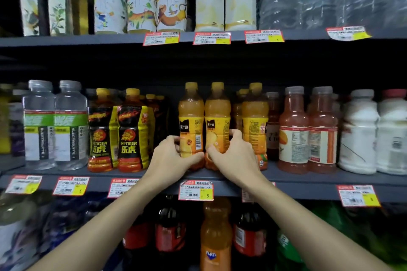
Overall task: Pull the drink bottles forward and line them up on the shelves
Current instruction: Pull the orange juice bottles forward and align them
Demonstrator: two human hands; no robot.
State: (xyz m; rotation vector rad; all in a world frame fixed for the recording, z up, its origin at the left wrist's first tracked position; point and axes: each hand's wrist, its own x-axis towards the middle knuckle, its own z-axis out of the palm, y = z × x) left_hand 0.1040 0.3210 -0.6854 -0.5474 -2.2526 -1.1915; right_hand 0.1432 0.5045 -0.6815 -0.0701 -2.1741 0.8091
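Observation:
Two orange juice bottles with yellow caps stand side by side at the front of the middle shelf [308,179]. My left hand [170,156] wraps the lower part of the left orange juice bottle [191,114]. My right hand [233,156] wraps the lower part of the right orange juice bottle [217,114]. Both bottles are upright and touch each other. A third orange juice bottle [255,121] stands just right of them, with more of the same kind behind it. A dark gap lies left of the held pair.
Hi-Tiger bottles [132,136] and clear electrolyte bottles [55,125] stand to the left, red juice bottles [308,132] and white bottles [361,134] to the right. Tea and water bottles fill the upper shelf [88,40]. Cola and a Fanta bottle [215,235] stand below.

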